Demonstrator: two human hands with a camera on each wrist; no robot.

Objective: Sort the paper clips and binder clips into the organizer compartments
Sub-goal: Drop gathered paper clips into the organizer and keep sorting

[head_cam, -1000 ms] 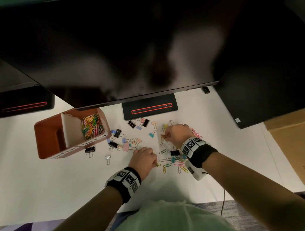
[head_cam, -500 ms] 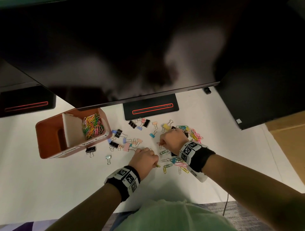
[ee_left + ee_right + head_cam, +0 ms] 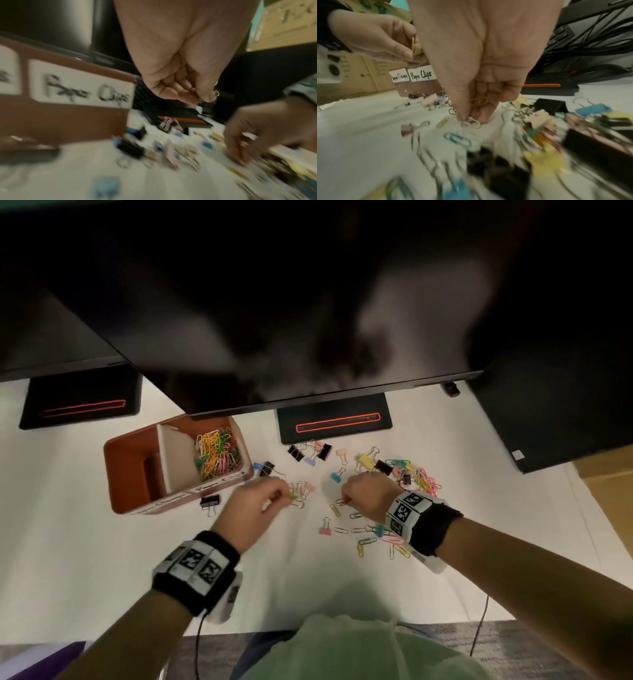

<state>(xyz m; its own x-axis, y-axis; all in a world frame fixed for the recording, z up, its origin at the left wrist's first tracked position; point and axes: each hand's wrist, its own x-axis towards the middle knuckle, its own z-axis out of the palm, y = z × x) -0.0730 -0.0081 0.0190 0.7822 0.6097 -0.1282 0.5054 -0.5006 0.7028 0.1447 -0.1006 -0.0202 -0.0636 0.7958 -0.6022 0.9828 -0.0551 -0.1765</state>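
Observation:
A brown organizer (image 3: 130, 470) stands at the left; its right compartment holds colourful paper clips (image 3: 215, 453), and labels read "Paper Clamps" and "Paper Clips" (image 3: 421, 75). My left hand (image 3: 284, 496) hovers just right of it, pinching a few yellow and green paper clips (image 3: 415, 50). My right hand (image 3: 344, 500) is low over the scattered clips, pinching a white paper clip (image 3: 471, 122) with a yellow one (image 3: 479, 101) tucked in the palm. Binder clips lie loose: black (image 3: 209, 501), pink (image 3: 324, 530), yellow (image 3: 364, 462).
A heap of paper clips and binder clips (image 3: 421, 479) lies behind my right wrist. A monitor overhangs the table, with its black stand (image 3: 334, 422) behind the clips and another stand (image 3: 82, 402) far left. A black box (image 3: 548, 412) and cardboard (image 3: 609, 494) flank the right.
My left hand has lifted off the table and moved left toward the organizer with clips pinched. My right hand has drawn back from the far pile toward the nearer loose clips.

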